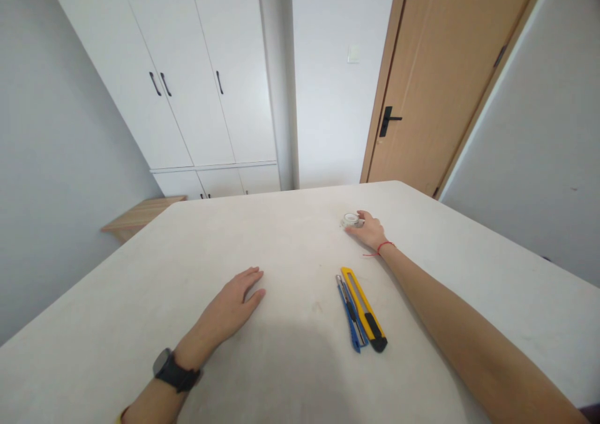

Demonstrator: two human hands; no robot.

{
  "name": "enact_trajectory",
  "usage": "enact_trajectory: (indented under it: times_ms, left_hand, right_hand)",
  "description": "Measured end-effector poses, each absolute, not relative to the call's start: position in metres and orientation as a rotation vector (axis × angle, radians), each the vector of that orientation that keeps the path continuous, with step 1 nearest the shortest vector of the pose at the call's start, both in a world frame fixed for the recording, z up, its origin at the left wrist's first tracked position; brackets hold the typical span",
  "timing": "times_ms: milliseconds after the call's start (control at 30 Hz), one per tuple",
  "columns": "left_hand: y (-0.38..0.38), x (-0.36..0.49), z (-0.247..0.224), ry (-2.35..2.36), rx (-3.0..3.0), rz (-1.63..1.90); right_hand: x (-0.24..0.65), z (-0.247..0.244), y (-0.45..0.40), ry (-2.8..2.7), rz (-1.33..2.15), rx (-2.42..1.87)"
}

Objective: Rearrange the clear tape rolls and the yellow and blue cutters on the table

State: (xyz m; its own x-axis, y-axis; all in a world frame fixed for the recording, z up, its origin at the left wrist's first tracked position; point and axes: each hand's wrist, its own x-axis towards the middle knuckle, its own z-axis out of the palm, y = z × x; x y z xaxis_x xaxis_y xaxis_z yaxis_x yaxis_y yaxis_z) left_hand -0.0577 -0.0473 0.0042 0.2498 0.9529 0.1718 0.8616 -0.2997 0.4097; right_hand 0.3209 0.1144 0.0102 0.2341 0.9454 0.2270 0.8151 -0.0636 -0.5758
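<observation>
At the far right part of the white table [285, 236], my right hand [369, 229] reaches out to a small round object [350, 219], clear and whitish with a ring-like top. My thumb and fingers close around its near right side; its exact kind is too small to make out. My left hand [232, 302] lies on the tabletop with thumb and fingers apart, holding nothing. Between my two arms lie two utility knives side by side: a yellow utility knife [360, 302] with a black end, and a slimmer blue utility knife [348, 308] to its left.
Beyond the table stand a white wardrobe [210, 111] with black handles and a wooden door [435, 74]. A wooden ledge [140, 214] juts out past the table's left edge. Grey walls rise on both sides.
</observation>
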Motion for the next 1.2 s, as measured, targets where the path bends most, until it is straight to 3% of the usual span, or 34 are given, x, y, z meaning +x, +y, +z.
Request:
enact_trajectory:
  times_ms: [167,367,533,1200]
  left_hand:
    - [-0.048,-0.057,0.006,1.709,2.293,0.543]
    - [-0.048,-0.056,0.006,1.700,2.308,0.503]
    - [-0.048,-0.057,0.006,1.688,2.321,0.509]
    - [-0.049,-0.058,0.007,1.686,2.293,0.504]
  right_hand:
    - [0.316,0.026,0.076,-1.625,0.228,-1.652]
    - [0.297,0.036,-0.060,-2.441,0.301,-1.142]
    - [0.284,0.026,-0.116,-2.666,0.340,-1.078]
    - [0.337,0.017,-0.005,-2.549,0.300,-1.259]
